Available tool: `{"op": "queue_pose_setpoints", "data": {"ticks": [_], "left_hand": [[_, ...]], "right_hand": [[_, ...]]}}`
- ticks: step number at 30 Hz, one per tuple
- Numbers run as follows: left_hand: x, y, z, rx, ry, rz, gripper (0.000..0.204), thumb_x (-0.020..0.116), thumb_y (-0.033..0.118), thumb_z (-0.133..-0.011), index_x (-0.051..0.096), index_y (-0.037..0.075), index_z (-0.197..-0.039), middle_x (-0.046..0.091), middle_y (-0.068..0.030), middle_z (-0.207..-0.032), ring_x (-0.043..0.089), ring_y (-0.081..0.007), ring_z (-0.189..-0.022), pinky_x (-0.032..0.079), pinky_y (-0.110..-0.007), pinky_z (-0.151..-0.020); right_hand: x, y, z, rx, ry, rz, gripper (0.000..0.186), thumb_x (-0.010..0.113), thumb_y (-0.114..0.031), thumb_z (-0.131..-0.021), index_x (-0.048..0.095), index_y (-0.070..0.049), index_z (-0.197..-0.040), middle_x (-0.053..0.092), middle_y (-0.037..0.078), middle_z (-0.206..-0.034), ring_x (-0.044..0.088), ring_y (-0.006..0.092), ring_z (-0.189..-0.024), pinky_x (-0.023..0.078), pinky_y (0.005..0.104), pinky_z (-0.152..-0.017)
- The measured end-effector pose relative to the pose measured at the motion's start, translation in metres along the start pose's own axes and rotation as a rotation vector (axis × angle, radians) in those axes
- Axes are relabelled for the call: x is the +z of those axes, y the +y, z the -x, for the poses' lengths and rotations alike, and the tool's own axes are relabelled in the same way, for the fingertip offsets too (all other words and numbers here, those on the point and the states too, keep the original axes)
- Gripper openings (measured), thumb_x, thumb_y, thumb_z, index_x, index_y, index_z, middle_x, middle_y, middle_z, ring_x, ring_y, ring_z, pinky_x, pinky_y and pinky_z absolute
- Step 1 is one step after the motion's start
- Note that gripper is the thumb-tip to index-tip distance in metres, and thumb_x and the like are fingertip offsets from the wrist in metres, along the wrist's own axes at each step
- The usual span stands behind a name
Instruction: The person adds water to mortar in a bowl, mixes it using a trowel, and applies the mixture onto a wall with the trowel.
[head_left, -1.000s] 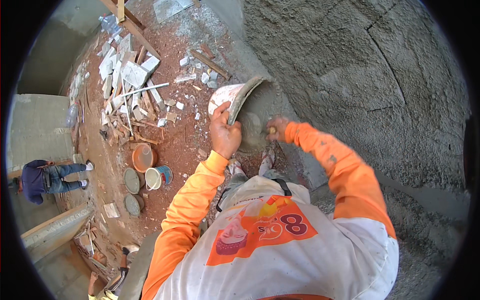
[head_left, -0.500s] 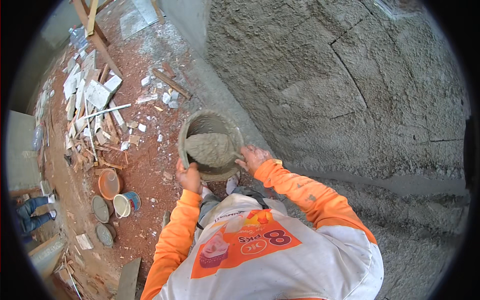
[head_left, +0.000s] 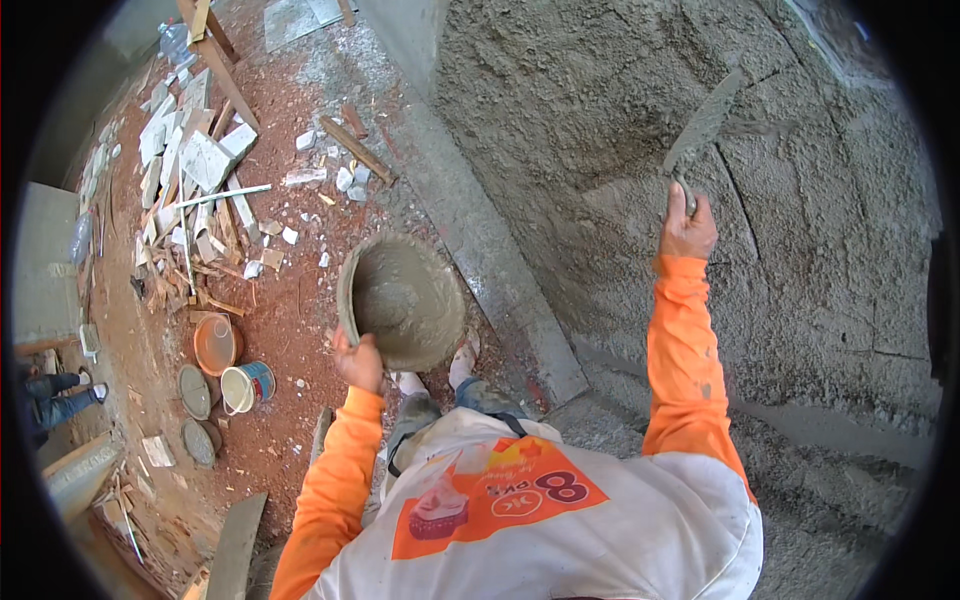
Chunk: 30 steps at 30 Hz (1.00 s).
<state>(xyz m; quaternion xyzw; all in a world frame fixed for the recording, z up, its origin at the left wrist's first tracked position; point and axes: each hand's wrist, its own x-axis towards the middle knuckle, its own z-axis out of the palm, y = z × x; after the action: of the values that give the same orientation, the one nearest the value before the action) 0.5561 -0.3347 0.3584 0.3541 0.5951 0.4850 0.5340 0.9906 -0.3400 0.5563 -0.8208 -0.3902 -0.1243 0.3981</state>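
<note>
My left hand (head_left: 358,358) grips the near-left rim of a round bucket (head_left: 408,300) with wet grey mortar inside, held above my feet and tipped toward me. My right hand (head_left: 688,225) is raised to the right, closed on the handle of a trowel (head_left: 700,122). The trowel's mortar-covered blade points up and is against or very near the rough plastered wall (head_left: 590,130); I cannot tell whether it touches.
Broken boards and rubble (head_left: 205,160) lie on red dirt to the left, with buckets (head_left: 215,348) below them. A concrete strip (head_left: 480,255) runs along the wall's foot. Another person's legs (head_left: 62,400) show at the far left edge.
My right hand has left the bucket and swung up and rightward with the trowel. My left hand still holds the bucket, which has shifted slightly left since half a second ago.
</note>
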Motion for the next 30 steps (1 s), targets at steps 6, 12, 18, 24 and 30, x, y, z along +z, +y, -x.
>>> {"op": "queue_pose_setpoints", "data": {"ticks": [6,12,18,24,30], "left_hand": [[0.037,0.035,-0.016,0.24,-0.008,-0.318,0.041,0.051,-0.001,-0.068,0.056,-0.001,-0.109,0.056,-0.0076,-0.101,0.055,-0.0153,-0.086,0.044,-0.027,-0.077],[0.037,0.112,0.004,0.472,-0.272,-0.426,0.038,0.053,-0.001,-0.064,0.06,-0.004,-0.101,0.048,-0.0185,-0.116,0.047,-0.0286,-0.109,0.037,-0.032,-0.093],[-0.01,0.145,-0.019,0.569,-0.391,-0.344,0.035,0.05,-0.004,-0.065,0.06,-0.006,-0.099,0.047,-0.0176,-0.118,0.047,-0.0278,-0.109,0.038,-0.031,-0.091],[-0.016,0.171,-0.015,0.676,-0.396,-0.394,0.021,0.051,-0.003,-0.062,0.057,-0.005,-0.082,0.051,-0.0195,-0.113,0.047,-0.0308,-0.108,0.038,-0.035,-0.09],[-0.009,0.194,0.001,0.862,-0.571,-0.474,0.015,0.051,-0.005,-0.06,0.053,-0.005,-0.075,0.05,-0.021,-0.114,0.048,-0.0338,-0.106,0.036,-0.037,-0.092]], "right_hand": [[-0.005,-0.007,0.098,0.166,-0.931,-0.23,0.023,0.058,-0.02,-0.072,0.058,-0.005,-0.089,0.059,0.011,-0.07,0.057,0.0228,-0.063,0.047,0.0336,-0.061],[0.085,-0.087,0.178,-0.509,-1.042,0.301,0.032,0.051,-0.017,-0.077,0.053,-0.006,-0.107,0.057,0.018,-0.1,0.056,0.0327,-0.096,0.046,0.0407,-0.081],[0.065,-0.14,0.195,-0.779,-1.246,0.411,0.031,0.044,-0.016,-0.081,0.051,-0.005,-0.11,0.052,0.017,-0.102,0.057,0.0312,-0.094,0.049,0.0412,-0.077],[0.085,-0.181,0.143,-0.734,-0.867,0.784,0.026,0.044,-0.018,-0.083,0.058,-0.009,-0.103,0.057,0.017,-0.096,0.059,0.0306,-0.091,0.05,0.0389,-0.075],[0.125,-0.098,0.189,-0.583,-1.417,0.131,0.02,0.054,-0.018,-0.072,0.063,-0.007,-0.087,0.062,0.02,-0.087,0.061,0.0314,-0.082,0.048,0.0396,-0.07]]}}
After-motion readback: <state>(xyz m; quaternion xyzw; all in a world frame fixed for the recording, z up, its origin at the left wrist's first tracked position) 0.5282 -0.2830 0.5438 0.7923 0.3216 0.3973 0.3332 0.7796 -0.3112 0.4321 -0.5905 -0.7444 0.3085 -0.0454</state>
